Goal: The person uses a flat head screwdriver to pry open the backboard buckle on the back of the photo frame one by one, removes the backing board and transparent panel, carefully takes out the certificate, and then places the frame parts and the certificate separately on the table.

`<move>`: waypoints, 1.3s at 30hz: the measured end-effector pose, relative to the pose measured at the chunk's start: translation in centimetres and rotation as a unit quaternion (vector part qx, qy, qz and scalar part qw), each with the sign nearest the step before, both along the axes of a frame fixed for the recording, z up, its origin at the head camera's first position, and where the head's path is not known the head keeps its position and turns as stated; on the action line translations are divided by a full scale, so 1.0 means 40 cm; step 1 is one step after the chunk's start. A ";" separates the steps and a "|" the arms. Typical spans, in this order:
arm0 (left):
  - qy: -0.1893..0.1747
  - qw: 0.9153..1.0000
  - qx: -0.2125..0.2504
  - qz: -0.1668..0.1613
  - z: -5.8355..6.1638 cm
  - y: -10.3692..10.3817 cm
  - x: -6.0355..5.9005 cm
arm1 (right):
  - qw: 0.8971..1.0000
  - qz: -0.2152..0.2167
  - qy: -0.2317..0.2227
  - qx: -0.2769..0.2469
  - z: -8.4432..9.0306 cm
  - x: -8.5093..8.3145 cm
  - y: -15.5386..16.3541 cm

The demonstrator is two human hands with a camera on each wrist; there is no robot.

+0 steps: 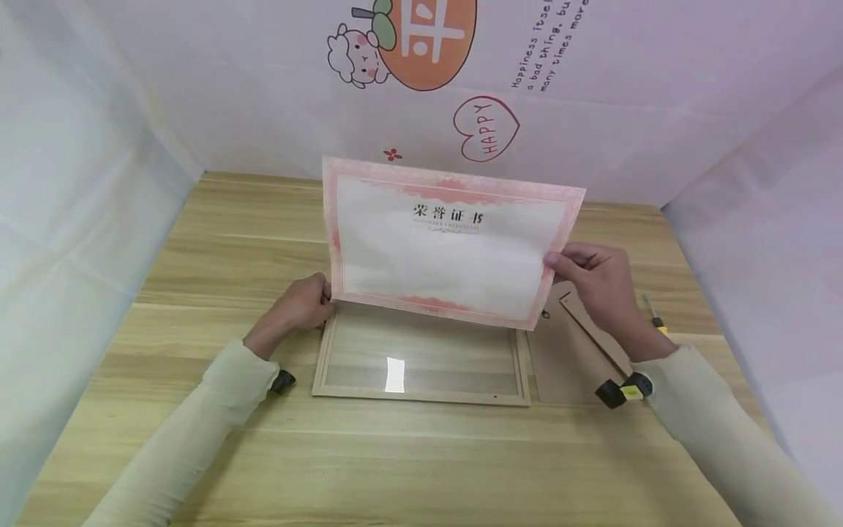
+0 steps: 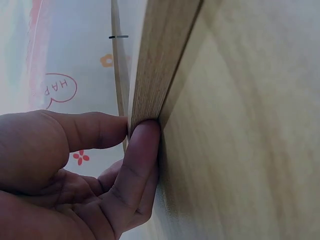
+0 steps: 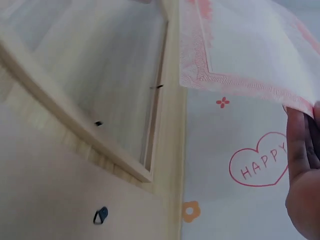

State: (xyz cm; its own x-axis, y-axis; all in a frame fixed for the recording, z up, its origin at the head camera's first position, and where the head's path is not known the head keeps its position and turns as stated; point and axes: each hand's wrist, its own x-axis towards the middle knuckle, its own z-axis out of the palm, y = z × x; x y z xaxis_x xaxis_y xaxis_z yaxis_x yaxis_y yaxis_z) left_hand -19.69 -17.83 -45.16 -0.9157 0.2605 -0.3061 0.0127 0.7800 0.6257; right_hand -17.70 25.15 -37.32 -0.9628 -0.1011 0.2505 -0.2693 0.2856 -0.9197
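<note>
A certificate (image 1: pixel 454 256) with a pink border and printed characters is tilted up over a light wooden picture frame (image 1: pixel 421 398). My right hand (image 1: pixel 596 282) pinches the certificate's right edge between thumb and fingers. In the right wrist view, the sheet (image 3: pixel 250 50) hangs above the frame (image 3: pixel 75 117), apart from it at that end. My left hand (image 1: pixel 304 301) is at the frame's upper left. Seen from the left wrist, thumb and fingers (image 2: pixel 142 145) grip the frame's wooden edge (image 2: pixel 162 60). A clear pane (image 1: pixel 454 359) inside the frame reflects a bright patch.
A brown backing board (image 1: pixel 560 373) with a small dark hanging hook (image 3: pixel 101 215) lies right of the frame, partly under my right arm. Beyond my right wrist is a thin tool (image 1: pixel 656 320) with a black and yellow handle. White printed cloth (image 1: pixel 263 110) surrounds the wooden table (image 1: pixel 369 468).
</note>
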 end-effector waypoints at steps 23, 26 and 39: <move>-0.014 1.000 0.015 -0.006 0.000 -0.011 0.037 | 0.981 -0.049 -0.151 -0.114 -0.077 -0.211 -0.018; -0.015 1.000 0.013 -0.009 0.003 -0.013 0.043 | 0.978 -0.056 -0.157 -0.126 -0.084 -0.235 -0.025; -0.013 1.000 0.012 -0.009 0.011 -0.018 0.075 | 0.973 -0.083 -0.185 -0.107 -0.142 -0.285 -0.045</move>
State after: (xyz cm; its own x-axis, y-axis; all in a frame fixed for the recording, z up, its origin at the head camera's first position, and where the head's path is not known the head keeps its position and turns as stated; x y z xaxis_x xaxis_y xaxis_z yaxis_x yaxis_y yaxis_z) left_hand -16.70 -18.56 -44.73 -0.9027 0.2849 -0.3223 0.0109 0.7641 0.6450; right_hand -29.11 23.34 -43.01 -0.9897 0.0800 -0.1190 0.1260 0.0885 -0.9881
